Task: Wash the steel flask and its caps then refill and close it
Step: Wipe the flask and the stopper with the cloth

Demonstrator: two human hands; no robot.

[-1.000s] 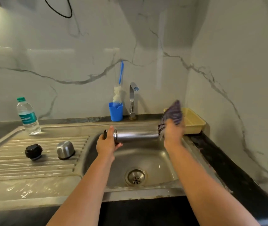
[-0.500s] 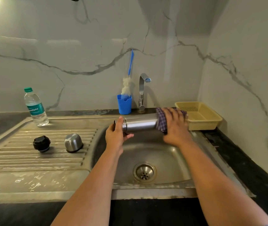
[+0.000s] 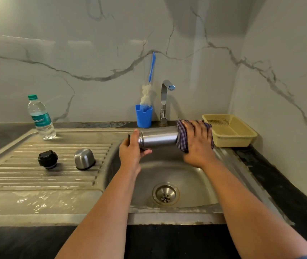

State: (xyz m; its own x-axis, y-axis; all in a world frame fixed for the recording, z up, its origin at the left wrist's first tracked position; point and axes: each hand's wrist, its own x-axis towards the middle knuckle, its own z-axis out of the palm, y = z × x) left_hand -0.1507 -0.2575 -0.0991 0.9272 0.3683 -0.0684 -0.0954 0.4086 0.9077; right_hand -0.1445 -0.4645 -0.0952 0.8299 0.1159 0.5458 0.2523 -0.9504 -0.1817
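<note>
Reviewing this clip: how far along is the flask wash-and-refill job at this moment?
Looks done: both caps are off, the black inner cap and steel cup cap resting on the drainboard. In hand: the left hand holds the flask sideways over the sink while the right hand presses a checked cloth around its base. Left: refilling, perhaps from the water bottle, and closing.

Water bottle [image 3: 41, 116] label reads, perhaps, "nature".

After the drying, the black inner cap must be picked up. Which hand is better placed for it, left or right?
Probably the left hand. It grips the steel flask at its mouth end, on the side of the black inner cap on the drainboard. The right hand is farther away and holds the checked cloth.
</note>
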